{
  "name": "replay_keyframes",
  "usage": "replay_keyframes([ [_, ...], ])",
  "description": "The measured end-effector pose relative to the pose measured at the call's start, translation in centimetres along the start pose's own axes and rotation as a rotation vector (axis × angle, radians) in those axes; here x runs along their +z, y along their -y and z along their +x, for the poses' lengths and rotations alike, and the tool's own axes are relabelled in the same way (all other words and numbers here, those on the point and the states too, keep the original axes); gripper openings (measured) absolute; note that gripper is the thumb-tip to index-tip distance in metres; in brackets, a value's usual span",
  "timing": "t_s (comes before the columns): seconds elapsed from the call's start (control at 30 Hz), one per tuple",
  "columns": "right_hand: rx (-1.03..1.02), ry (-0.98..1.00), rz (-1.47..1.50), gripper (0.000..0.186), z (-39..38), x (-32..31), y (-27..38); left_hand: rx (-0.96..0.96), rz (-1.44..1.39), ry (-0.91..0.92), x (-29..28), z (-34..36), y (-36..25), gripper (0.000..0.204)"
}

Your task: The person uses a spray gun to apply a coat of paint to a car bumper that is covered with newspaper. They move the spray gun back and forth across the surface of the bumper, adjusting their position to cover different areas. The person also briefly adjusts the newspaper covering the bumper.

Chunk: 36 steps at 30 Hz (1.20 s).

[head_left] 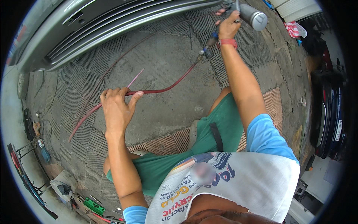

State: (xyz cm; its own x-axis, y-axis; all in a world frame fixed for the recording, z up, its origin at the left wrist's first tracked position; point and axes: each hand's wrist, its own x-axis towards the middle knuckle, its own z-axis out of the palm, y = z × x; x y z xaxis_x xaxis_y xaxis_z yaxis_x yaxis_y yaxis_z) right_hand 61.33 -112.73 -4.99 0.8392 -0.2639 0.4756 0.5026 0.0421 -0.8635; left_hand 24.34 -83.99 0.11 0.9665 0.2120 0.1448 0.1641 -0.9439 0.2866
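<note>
My right hand (229, 27), with a red band at the wrist, is closed around the grip of a spray gun (254, 18) at the top of the view. A silver-grey cup sits on the gun's right side. From a fitting (204, 53) below the grip, a dark red hose (167, 88) curves down and left to my left hand (118, 105). That hand is closed over the hose, thumb along its near side. A thin pink piece (135, 77) sticks out past its fingers. The gun's nozzle is cut off by the upper edge, close to a grey car bumper (89, 46).
Rough concrete and ridged tiles make up the floor (149, 119). A thin dark line (112, 67) trails across it. Tools and a green tray (94, 206) lie at lower left. A dark car (330, 112) stands at right, a red-and-white cloth (292, 29) at upper right.
</note>
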Motion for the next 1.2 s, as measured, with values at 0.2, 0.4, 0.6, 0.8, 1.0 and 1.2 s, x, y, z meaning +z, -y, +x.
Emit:
replay_keyframes([
  [0.2, 0.004, -0.248, -0.003, 0.064, 2.8, 1.2, -2.8, -0.078, 0.016, -0.082, -2.3, -0.4, 2.2, 0.049],
  [0.4, 0.039, -0.070, 0.136, 0.056, -9.9, 10.2, -0.9, -0.189, 0.096, -0.164, -3.2, -2.0, 8.2, 0.055],
  [0.6, 0.001, 0.111, 0.124, 0.057, -24.6, 21.7, 1.5, -0.407, 0.180, -0.162, -4.9, -3.9, 15.4, 0.059],
  [0.8, -0.087, 0.247, 0.214, 0.052, -34.0, 33.8, 3.6, -0.615, 0.263, -0.433, -6.6, -9.7, 24.5, 0.064],
  [1.0, -0.097, 0.301, 0.233, 0.050, -40.1, 44.5, 6.1, -0.726, 0.411, -0.725, -8.5, -16.6, 32.1, 0.061],
  [1.2, 0.055, 0.521, 0.283, 0.046, -44.2, 50.2, 9.5, -0.846, 0.433, -0.889, -9.7, -20.5, 36.1, 0.058],
])
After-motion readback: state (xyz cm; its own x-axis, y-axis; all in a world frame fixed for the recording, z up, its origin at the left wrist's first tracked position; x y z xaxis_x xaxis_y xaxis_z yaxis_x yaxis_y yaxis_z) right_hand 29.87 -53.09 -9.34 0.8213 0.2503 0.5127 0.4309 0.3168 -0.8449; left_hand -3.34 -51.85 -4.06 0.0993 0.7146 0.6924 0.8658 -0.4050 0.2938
